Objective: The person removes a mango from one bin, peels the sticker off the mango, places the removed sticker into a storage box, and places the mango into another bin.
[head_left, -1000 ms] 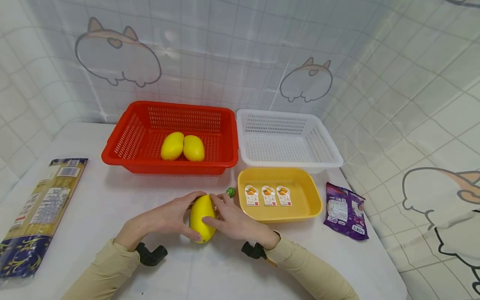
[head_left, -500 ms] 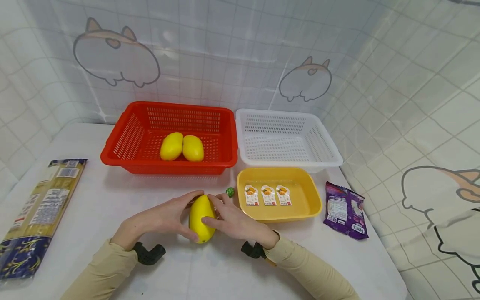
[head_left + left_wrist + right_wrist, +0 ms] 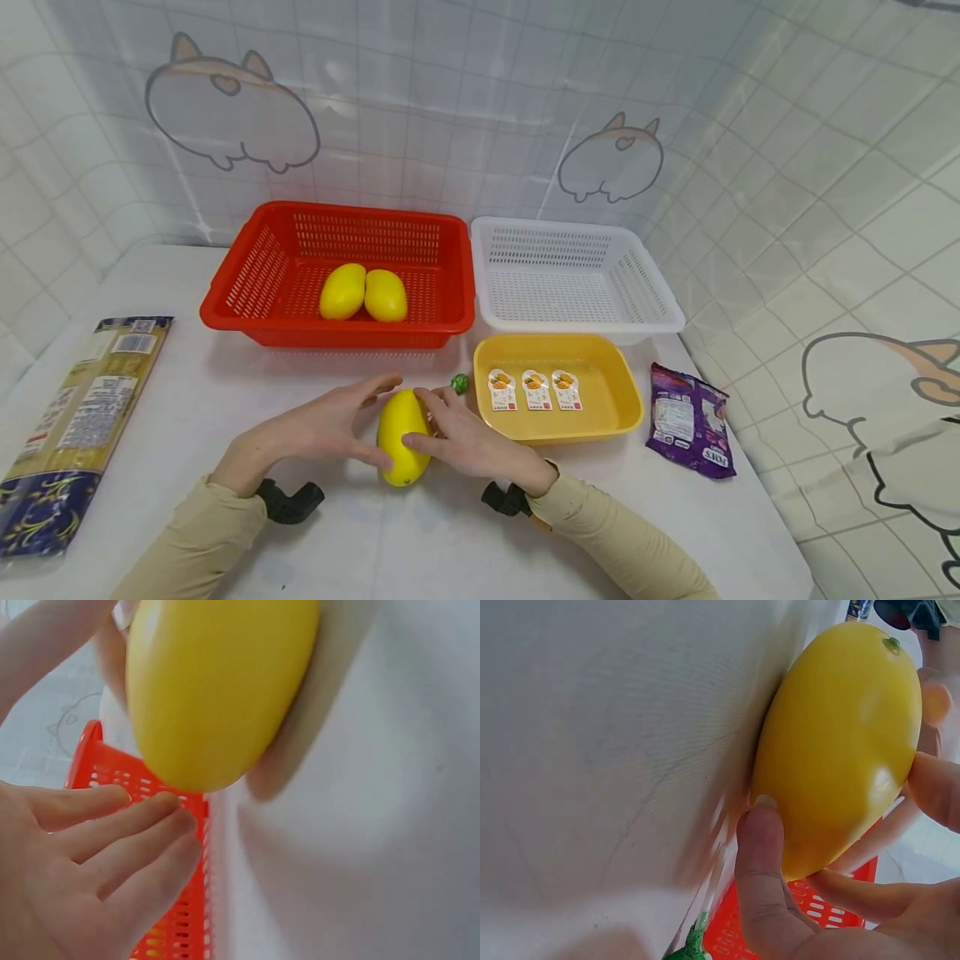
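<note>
A yellow mango stands between the two hands on the white table in the head view. My right hand grips it, its thumb across the front and its fingers on the far side. The right wrist view shows those fingers pressed on the mango's skin, with its green stem spot at the far end. My left hand is at the mango's left, thumb near its lower end. In the left wrist view the fingers are extended, with the tips just off the mango.
A red basket with two mangoes stands behind, beside a white basket. Right of the hands is a yellow tray with three labels. A small green object lies near it. A noodle pack and purple bag flank these.
My left hand has moved slightly left and its fingers have come away from the mango's far side. The right hand stays on the mango.
</note>
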Demonstrator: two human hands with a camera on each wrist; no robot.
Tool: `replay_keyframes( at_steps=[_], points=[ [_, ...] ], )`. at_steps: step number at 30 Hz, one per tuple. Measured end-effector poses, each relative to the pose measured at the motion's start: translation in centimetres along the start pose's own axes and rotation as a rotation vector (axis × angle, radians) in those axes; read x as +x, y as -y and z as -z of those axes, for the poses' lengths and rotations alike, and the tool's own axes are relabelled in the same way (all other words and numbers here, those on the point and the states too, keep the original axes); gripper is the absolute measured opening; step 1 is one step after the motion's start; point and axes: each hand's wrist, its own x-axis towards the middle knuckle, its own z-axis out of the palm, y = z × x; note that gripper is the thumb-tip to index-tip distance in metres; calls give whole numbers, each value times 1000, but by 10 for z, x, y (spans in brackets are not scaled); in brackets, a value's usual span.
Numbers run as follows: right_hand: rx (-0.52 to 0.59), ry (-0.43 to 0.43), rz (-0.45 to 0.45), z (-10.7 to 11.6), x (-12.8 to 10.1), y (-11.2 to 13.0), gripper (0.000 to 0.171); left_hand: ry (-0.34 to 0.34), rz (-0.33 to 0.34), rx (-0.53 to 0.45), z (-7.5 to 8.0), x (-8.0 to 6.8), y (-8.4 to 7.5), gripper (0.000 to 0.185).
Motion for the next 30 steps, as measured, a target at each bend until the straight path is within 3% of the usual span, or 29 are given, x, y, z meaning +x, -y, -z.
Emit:
replay_keyframes(
  at_steps=[12,23,30],
  points=[
    [5,-1,-11,-1,0,2,77,-125,-36,-5,21,-14,-5,105],
    [36,-11,-21,0,-1,3,79,-375,-75,11,53,-37,-9,83],
    [32,-18,-11,-2,0,2,79,-598,4,55,76,-52,1,78]
  ],
)
